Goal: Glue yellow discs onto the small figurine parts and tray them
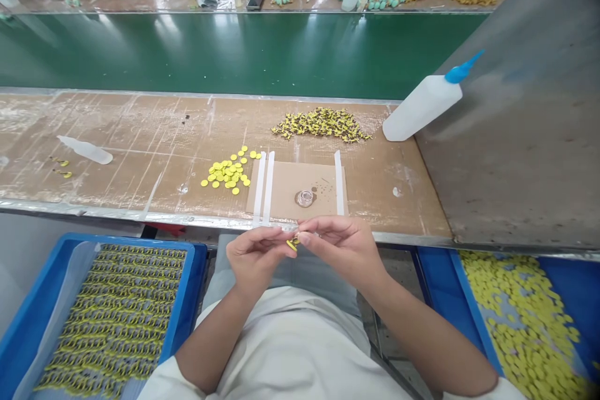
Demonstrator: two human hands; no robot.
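Note:
My left hand (257,257) pinches a small yellow disc (291,245) by its edge, just in front of the bench edge. My right hand (344,251) meets it there, thumb and forefinger closed on a tiny piece at the disc that is too small to name. Beyond my hands, a small clear dish (304,198) sits on a taped cardboard sheet (285,182). Loose yellow discs (227,173) lie left of the sheet. Behind it is a heap of small yellow and dark brown pieces (323,124).
A white squeeze bottle (424,106) with a blue nozzle leans by a metal panel (520,137). Left, a blue tray (199,262) holds rows of yellow-and-dark pieces; right, another holds yellow discs (529,319). Across a green belt (210,53), other people handle small parts.

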